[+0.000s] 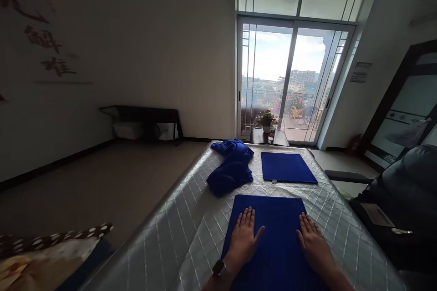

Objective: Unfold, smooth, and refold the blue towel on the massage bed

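A blue rectangular cloth piece (273, 254) lies flat on the silver quilted table cover (191, 232) right in front of me. My left hand (244, 235) rests flat on its left part, fingers together and stretched forward, thumb out; a dark watch sits on that wrist. Along the cloth's right edge lies my right hand (312, 238), palm down with straight fingers. Neither hand grips anything. Beyond them is a second flat blue cloth piece (288, 167) with a small white tag at its near edge. To its left sits a crumpled heap of blue cloth (230, 168).
Behind the table's far end, a small table (282, 137) bears a potted plant (266, 120) and a bottle, before a sliding glass door. A dark chair (403, 191) stands at right. Polka-dotted fabric (58, 235) is at lower left, and a low dark bench (146, 120) by the wall.
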Demonstrator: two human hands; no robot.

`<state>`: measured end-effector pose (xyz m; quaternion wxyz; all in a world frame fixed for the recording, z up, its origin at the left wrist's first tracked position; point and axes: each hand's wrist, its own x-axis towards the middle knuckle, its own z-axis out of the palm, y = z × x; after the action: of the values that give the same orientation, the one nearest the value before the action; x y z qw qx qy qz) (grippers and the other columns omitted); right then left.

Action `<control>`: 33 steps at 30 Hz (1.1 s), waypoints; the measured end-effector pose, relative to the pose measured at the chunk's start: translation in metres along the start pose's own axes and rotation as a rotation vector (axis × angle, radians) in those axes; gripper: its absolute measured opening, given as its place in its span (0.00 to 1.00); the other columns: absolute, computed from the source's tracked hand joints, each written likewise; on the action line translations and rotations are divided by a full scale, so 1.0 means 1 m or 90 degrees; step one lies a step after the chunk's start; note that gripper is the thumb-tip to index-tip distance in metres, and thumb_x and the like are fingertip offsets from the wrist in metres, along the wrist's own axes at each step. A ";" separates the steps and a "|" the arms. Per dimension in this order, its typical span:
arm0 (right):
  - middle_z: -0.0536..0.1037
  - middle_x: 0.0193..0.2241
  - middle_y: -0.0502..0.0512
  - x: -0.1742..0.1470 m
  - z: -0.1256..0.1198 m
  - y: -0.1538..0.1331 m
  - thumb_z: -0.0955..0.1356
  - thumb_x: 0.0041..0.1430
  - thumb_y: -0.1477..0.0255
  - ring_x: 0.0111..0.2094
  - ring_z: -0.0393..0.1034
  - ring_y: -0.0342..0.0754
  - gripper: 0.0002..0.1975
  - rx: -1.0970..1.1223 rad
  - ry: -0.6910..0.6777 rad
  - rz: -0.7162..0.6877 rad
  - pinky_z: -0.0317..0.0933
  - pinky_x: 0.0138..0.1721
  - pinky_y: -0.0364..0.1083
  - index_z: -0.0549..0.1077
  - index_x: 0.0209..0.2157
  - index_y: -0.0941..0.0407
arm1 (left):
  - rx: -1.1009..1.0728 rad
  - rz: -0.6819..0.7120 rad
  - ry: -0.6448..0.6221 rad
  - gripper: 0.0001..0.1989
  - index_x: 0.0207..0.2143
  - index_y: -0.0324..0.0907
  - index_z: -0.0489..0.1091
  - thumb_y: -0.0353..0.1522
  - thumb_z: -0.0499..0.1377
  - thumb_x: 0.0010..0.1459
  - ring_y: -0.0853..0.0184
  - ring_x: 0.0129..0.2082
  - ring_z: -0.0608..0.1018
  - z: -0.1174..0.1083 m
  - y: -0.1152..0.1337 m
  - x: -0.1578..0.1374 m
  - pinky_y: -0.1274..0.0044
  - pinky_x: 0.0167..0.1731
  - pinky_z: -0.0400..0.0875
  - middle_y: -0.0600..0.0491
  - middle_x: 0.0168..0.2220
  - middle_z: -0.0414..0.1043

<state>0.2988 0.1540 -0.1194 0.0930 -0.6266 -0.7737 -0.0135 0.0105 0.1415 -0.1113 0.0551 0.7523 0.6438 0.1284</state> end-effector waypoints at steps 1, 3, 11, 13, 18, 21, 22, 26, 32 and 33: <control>0.54 0.72 0.63 -0.005 0.000 0.000 0.52 0.70 0.62 0.73 0.44 0.54 0.33 -0.005 -0.002 -0.001 0.44 0.72 0.58 0.57 0.69 0.66 | -0.004 -0.001 0.000 0.39 0.72 0.33 0.50 0.52 0.35 0.71 0.55 0.73 0.51 0.000 -0.001 0.000 0.60 0.71 0.52 0.43 0.73 0.46; 0.54 0.72 0.62 -0.015 0.002 0.001 0.52 0.70 0.61 0.73 0.44 0.54 0.34 -0.004 -0.007 0.000 0.46 0.72 0.58 0.57 0.69 0.66 | -0.010 -0.006 0.001 0.40 0.72 0.33 0.50 0.52 0.35 0.71 0.55 0.73 0.51 0.002 -0.002 0.001 0.60 0.71 0.52 0.43 0.74 0.45; 0.53 0.72 0.60 -0.038 0.011 0.002 0.51 0.70 0.63 0.73 0.45 0.53 0.33 0.038 -0.018 0.035 0.48 0.71 0.57 0.55 0.70 0.64 | 0.007 0.002 0.031 0.39 0.72 0.37 0.50 0.54 0.38 0.70 0.56 0.73 0.53 0.016 -0.007 0.004 0.60 0.71 0.53 0.45 0.73 0.49; 0.54 0.72 0.60 -0.038 0.012 0.002 0.52 0.70 0.63 0.73 0.45 0.53 0.33 0.048 -0.012 0.031 0.47 0.71 0.58 0.55 0.70 0.64 | 0.023 -0.011 0.040 0.38 0.72 0.39 0.50 0.53 0.38 0.71 0.56 0.73 0.54 0.015 -0.019 0.004 0.60 0.70 0.54 0.46 0.73 0.52; 0.55 0.72 0.58 -0.040 0.014 0.003 0.52 0.70 0.64 0.73 0.44 0.53 0.32 0.077 -0.004 0.031 0.47 0.71 0.58 0.56 0.70 0.62 | 0.079 -0.132 0.027 0.40 0.70 0.29 0.53 0.52 0.37 0.71 0.53 0.72 0.55 -0.009 -0.054 0.009 0.60 0.69 0.54 0.38 0.72 0.50; 0.53 0.72 0.58 -0.041 0.014 0.003 0.52 0.70 0.63 0.73 0.43 0.53 0.32 0.094 -0.001 0.030 0.46 0.71 0.58 0.55 0.71 0.61 | 0.087 -0.117 0.049 0.40 0.70 0.28 0.53 0.51 0.37 0.72 0.52 0.72 0.56 -0.020 -0.034 0.011 0.59 0.69 0.56 0.36 0.72 0.50; 0.53 0.72 0.58 -0.041 0.014 0.003 0.53 0.70 0.63 0.73 0.43 0.53 0.32 0.098 0.001 0.030 0.46 0.71 0.58 0.56 0.70 0.62 | 0.077 -0.079 0.049 0.39 0.70 0.30 0.53 0.51 0.37 0.72 0.52 0.72 0.56 -0.020 -0.017 0.011 0.59 0.69 0.56 0.37 0.72 0.50; 0.54 0.72 0.59 -0.041 0.017 0.005 0.54 0.69 0.62 0.73 0.44 0.55 0.32 0.095 0.006 0.027 0.47 0.71 0.58 0.57 0.70 0.62 | -0.009 0.166 -0.010 0.35 0.73 0.39 0.47 0.49 0.39 0.73 0.58 0.73 0.52 0.001 0.078 0.004 0.62 0.70 0.54 0.46 0.74 0.47; 0.55 0.71 0.56 -0.043 0.018 0.009 0.55 0.67 0.71 0.73 0.45 0.53 0.30 0.057 -0.006 -0.006 0.46 0.71 0.56 0.60 0.69 0.57 | -0.106 0.305 -0.037 0.31 0.74 0.43 0.38 0.45 0.36 0.74 0.61 0.74 0.50 0.029 0.155 -0.005 0.65 0.72 0.51 0.51 0.74 0.43; 0.54 0.71 0.56 -0.043 0.017 0.009 0.55 0.67 0.70 0.73 0.45 0.53 0.30 0.059 -0.012 -0.004 0.46 0.71 0.56 0.59 0.69 0.58 | -0.100 0.297 -0.033 0.32 0.74 0.44 0.38 0.45 0.37 0.74 0.61 0.74 0.50 0.029 0.151 -0.006 0.65 0.71 0.52 0.51 0.74 0.44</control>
<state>0.3138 0.1163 -0.1439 0.1143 -0.6190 -0.7765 0.0278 0.1611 0.1133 -0.1023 0.0990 0.8771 0.4389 0.1680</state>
